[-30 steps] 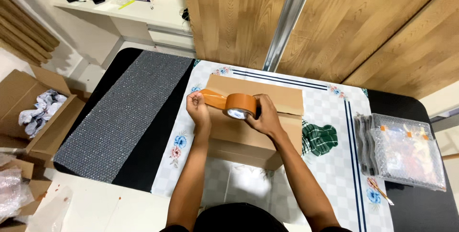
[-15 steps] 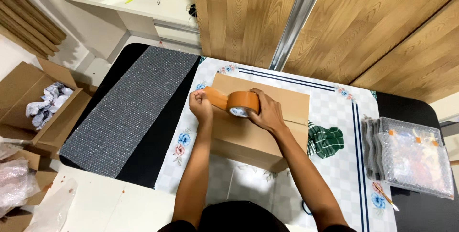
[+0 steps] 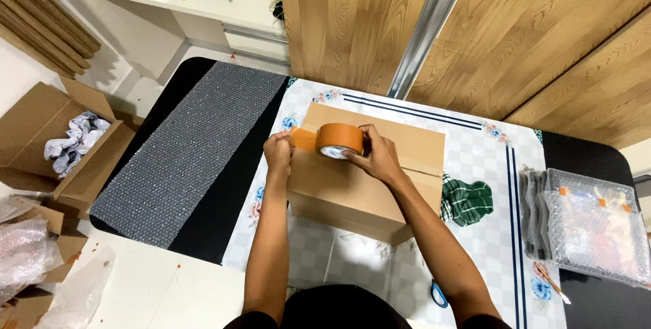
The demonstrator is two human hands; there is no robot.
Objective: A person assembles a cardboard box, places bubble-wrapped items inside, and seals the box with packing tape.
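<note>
Moved since earlier: both hands sit slightly nearer the left end of the box top than a second ago; the short strip pulled off the roll looks about the same length, so the change is small.
Right hand: right hand [image 3: 374,156] is clasped around the round roll of orange-brown packing tape [image 3: 340,140], fingers curled over its rim, holding it on edge on the box top.
Left hand: left hand [image 3: 279,153] pinches the free end of the orange-brown tape strip [image 3: 304,139] and presses it at the left edge of the box, just beside the roll.
Box: closed brown cardboard carton [image 3: 369,173] lies under both hands, its centre flap seam running off to the right of the right hand; that seam looks bare of tape there.
Meaning: by my judgement the tape end is only being anchored, and the seam is not yet covered.
Right of the hands: dark green patterned cloth [image 3: 466,200] touches the carton's right side; further right, a stack of clear bubble-wrap pouches [image 3: 588,224].
Left of the hands: long grey sheet of bubble wrap [image 3: 183,149] on the black table [image 3: 203,227].
Far left: open cardboard box with crumpled paper [image 3: 57,142] on the floor.
</note>
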